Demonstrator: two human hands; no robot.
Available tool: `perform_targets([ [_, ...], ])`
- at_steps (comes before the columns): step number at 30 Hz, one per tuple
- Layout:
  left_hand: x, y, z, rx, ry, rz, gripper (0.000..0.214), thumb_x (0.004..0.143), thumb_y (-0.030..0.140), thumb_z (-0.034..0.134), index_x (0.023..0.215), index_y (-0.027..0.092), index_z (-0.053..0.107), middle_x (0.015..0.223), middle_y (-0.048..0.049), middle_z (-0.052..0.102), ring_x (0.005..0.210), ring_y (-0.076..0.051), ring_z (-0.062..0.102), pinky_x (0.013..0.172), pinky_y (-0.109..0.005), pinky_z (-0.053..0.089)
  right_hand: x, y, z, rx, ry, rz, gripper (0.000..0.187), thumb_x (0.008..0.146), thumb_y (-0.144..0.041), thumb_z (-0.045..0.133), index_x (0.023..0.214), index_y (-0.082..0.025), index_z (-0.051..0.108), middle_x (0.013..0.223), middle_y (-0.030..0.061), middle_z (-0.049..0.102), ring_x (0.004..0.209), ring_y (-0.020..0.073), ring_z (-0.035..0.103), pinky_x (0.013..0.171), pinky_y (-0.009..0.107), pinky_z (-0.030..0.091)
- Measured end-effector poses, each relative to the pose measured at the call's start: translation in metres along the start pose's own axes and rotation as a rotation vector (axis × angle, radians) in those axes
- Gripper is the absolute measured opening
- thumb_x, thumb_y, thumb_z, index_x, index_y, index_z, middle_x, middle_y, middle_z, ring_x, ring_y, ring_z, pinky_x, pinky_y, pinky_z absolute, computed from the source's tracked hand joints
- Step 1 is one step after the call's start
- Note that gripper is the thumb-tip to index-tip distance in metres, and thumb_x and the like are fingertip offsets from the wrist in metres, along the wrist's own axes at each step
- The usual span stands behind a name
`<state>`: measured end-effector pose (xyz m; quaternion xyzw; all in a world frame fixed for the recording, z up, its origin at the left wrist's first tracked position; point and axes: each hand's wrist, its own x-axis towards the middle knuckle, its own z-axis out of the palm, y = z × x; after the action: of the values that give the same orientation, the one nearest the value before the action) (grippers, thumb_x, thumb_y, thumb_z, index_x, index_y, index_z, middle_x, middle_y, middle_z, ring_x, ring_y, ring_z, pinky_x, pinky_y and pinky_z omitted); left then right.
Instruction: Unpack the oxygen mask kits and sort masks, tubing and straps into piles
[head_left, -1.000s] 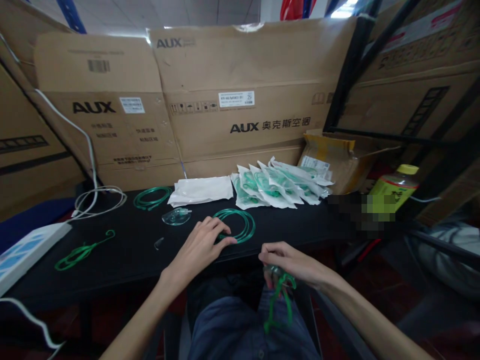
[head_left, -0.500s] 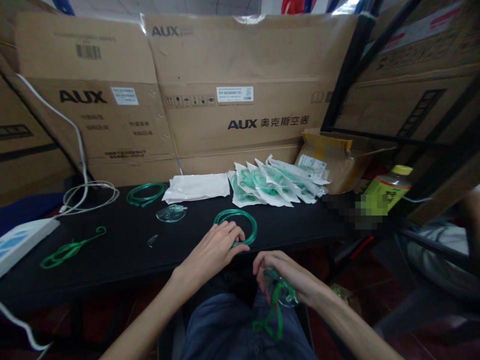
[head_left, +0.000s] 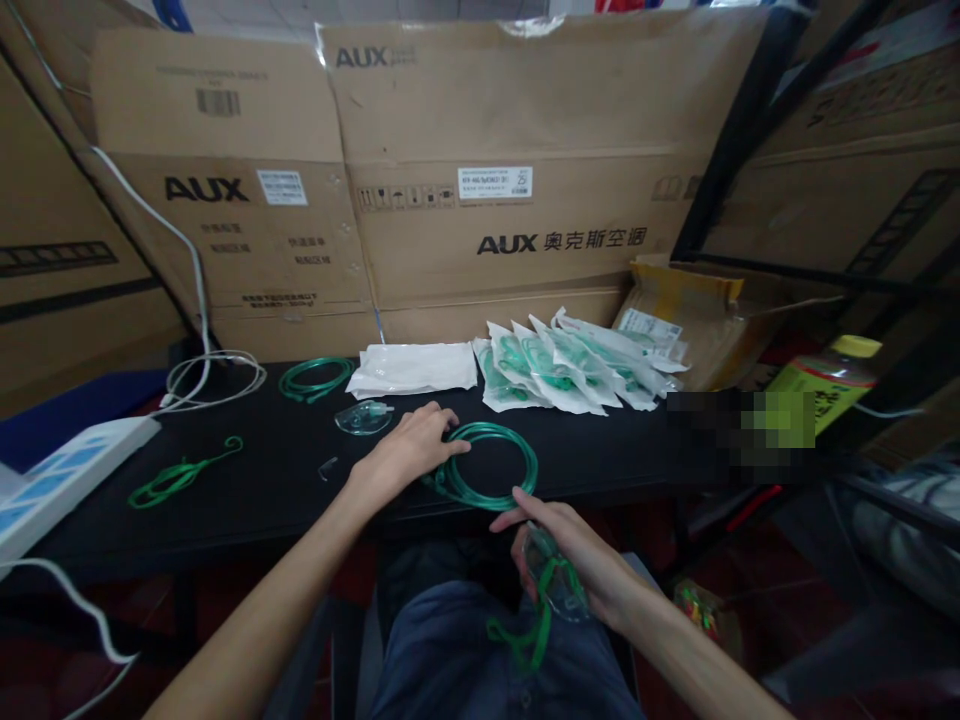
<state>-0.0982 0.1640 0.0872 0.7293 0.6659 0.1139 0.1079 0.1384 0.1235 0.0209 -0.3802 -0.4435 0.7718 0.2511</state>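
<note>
Your left hand point(head_left: 409, 450) lies on the black table point(head_left: 247, 500), fingers curled over the near-left edge of the coiled green tubing point(head_left: 491, 465), gripping it. Your right hand point(head_left: 566, 555) is down over your lap, just below the table edge, closed around a clear mask point(head_left: 555, 585) with a green strap point(head_left: 525, 635) dangling. Packed white pouches point(head_left: 555, 365) sit fanned out behind the coil.

One head-worn camera looks forward and down, close over the bench point(head_left: 247, 500), facing stacked cardboard boxes point(head_left: 525, 150).
</note>
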Motion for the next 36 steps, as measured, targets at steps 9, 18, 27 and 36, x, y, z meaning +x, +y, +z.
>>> perform_targets([
  [9,0.015,0.006,-0.008,-0.039,-0.195,-0.064,0.015,0.074,0.033,0.07,0.08,0.019,0.07,0.049,0.0009,0.068,0.058,-0.02,0.072,0.063,-0.026,0.048,0.0,0.012,0.01,0.011,-0.046,-0.003,0.06,0.086,-0.066,0.063,0.103,-0.009,0.072,0.057,0.0013,0.065,0.043,0.014,0.061,0.041,0.022,0.044],
  [18,0.009,0.005,-0.016,-0.099,-0.173,0.059,0.014,0.075,0.028,0.066,0.085,0.019,0.07,0.067,-0.0004,0.076,0.052,-0.017,0.069,0.059,-0.025,0.047,0.001,0.016,0.01,-0.005,-0.046,-0.016,0.062,0.087,-0.067,0.06,0.111,-0.01,0.067,0.058,-0.0003,0.063,0.044,0.0162,0.062,0.036,0.022,0.044],
  [27,-0.004,-0.002,-0.058,-0.18,0.034,0.134,0.028,0.089,0.031,0.055,0.103,0.02,0.077,0.077,-0.0013,0.077,0.06,-0.018,0.072,0.073,-0.027,0.051,0.015,0.036,-0.007,-0.105,0.0,-0.022,0.067,0.085,-0.075,0.056,0.103,-0.012,0.068,0.052,-0.0006,0.061,0.038,0.014,0.059,0.037,0.021,0.043],
  [36,-0.016,-0.08,-0.132,-0.471,0.535,-0.081,0.051,0.08,0.047,0.063,0.116,0.013,0.074,0.087,-0.0047,0.076,0.062,-0.017,0.068,0.065,-0.029,0.055,0.015,0.04,-0.011,-0.143,-0.012,0.053,0.062,0.082,-0.075,0.059,0.097,-0.015,0.066,0.053,0.0013,0.064,0.039,0.0117,0.057,0.039,0.019,0.043],
])
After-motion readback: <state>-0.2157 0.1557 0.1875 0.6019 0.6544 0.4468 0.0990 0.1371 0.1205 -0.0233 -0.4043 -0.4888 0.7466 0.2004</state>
